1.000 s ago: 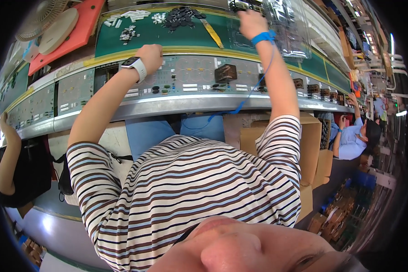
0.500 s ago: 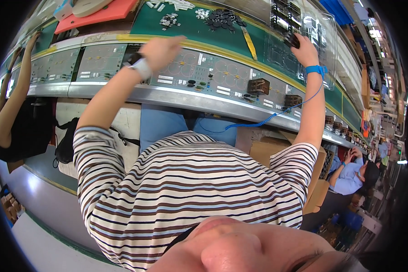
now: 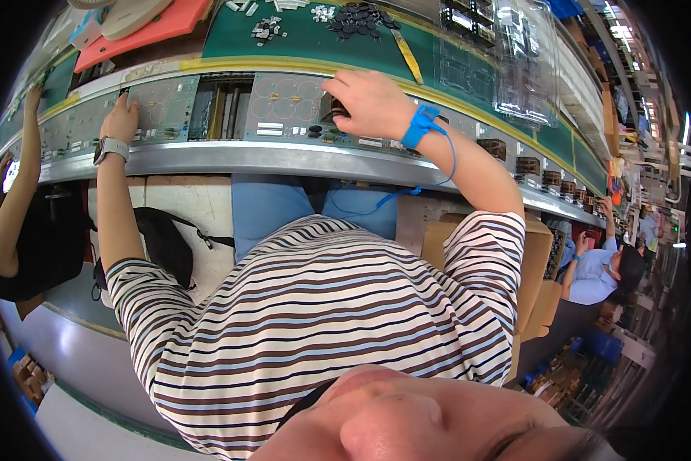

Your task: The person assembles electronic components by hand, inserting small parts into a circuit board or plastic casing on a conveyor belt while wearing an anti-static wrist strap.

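My left hand (image 3: 120, 119) is on the line of circuit boards at the left, its fingers closed at the edge of a green-grey circuit board (image 3: 165, 107). My right hand (image 3: 372, 100) reaches over another circuit board (image 3: 284, 96) in front of me. Its thumb and fingers are closed round a dark, block-shaped component (image 3: 334, 114), mostly hidden under the hand. White connectors and small dark parts sit along that board's near edge. A blue wrist strap (image 3: 422, 127) with a coiled cord is on my right wrist.
A metal rail (image 3: 184, 160) edges the line. Behind lie black disc parts (image 3: 358, 21), small white parts (image 3: 268, 31), a yellow-handled tool (image 3: 408, 58) and clear plastic trays (image 3: 526, 69). Boards with brown block components (image 3: 528, 164) continue right. Co-workers sit at both sides.
My right hand has come from the plastic trays leftward to the board, with the dark component. My left hand has moved left to a board's edge. The boards have shifted.
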Tool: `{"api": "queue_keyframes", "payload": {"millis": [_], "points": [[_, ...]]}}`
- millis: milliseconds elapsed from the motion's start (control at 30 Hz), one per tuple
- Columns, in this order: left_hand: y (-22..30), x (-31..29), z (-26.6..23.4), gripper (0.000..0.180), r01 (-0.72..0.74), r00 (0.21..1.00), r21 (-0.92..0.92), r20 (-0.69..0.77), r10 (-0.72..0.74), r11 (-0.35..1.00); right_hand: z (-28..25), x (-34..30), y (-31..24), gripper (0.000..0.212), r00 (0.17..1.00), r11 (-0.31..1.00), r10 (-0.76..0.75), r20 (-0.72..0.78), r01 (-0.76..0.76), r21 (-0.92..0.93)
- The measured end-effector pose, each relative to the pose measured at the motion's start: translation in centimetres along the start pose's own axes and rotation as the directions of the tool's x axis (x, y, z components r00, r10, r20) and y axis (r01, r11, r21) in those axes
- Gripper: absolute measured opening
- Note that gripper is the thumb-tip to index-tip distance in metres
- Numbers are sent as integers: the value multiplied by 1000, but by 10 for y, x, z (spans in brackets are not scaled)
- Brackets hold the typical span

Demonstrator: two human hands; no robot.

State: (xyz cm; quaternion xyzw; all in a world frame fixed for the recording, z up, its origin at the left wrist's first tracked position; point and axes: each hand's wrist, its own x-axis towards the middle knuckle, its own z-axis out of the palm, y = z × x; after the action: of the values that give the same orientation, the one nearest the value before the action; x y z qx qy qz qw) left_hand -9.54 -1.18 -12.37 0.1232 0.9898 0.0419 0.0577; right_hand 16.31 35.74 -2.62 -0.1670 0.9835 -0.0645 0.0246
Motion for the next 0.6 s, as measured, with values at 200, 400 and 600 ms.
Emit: {"api": "queue_keyframes", "payload": {"millis": [200,400,600], "points": [[30,-24,-6,44,-144,989,-162,9,148,976,3,4,-5,36,998,999,23,57,-21,-31],[70,-45,-18,43,-215,968,-232,80,239,949,6,7,-5,36,996,999,34,81,-31,-37],[70,-42,-12,46,-236,960,-249,93,266,939,-5,8,-2,39,998,1000,13,62,-13,-2]]}}
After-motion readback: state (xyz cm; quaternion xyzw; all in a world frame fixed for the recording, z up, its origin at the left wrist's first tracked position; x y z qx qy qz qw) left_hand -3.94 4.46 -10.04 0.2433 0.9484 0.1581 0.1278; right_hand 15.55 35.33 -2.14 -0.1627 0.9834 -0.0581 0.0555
